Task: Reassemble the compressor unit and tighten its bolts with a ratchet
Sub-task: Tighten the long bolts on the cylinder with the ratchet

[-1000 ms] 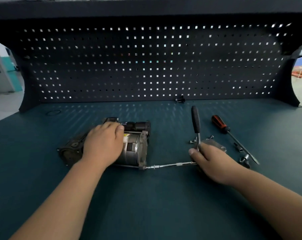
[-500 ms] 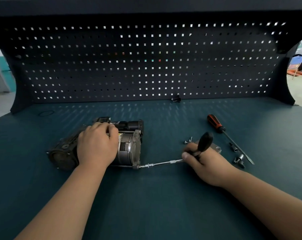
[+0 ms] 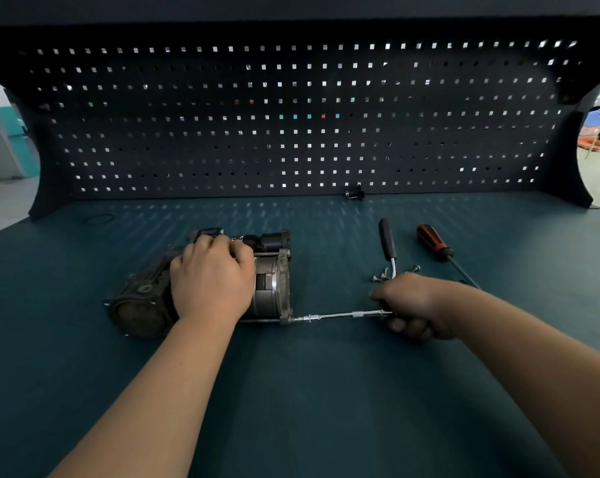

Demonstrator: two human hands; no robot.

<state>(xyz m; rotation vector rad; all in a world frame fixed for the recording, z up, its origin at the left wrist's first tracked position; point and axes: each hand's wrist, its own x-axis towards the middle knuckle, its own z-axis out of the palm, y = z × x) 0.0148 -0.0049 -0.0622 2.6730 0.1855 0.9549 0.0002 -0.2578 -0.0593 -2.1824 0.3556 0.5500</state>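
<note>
My right hand [image 3: 415, 305] is clenched round the head end of the ratchet [image 3: 386, 241], fingers curled so tightly over it that the head itself is hidden. Only the black handle shows, rising away from my knuckles toward the back of the bench. Out of the fist's left side runs the thin extension bar [image 3: 336, 316], lying level along the mat and meeting the lower right corner of the compressor unit [image 3: 273, 286]. The bolt it sits on is too small to make out.

My left hand [image 3: 212, 281] grips the compressor unit from above, palm down and fingers bent over its far side, so their tips are hidden and much of the housing is covered. The unit lies on its side on the bench mat [image 3: 291, 401], with the bright metal drum at its right end and the dark, grimy casting at its left.

To the right of the compressor unit, just beyond my right hand, lie a few loose screws [image 3: 380, 274]. Further right is a screwdriver [image 3: 431, 241], its tip cut off behind my forearm. Behind the unit stands the pegboard [image 3: 291, 132], with a small dark clip [image 3: 355, 193] at its foot that I cannot identify.
</note>
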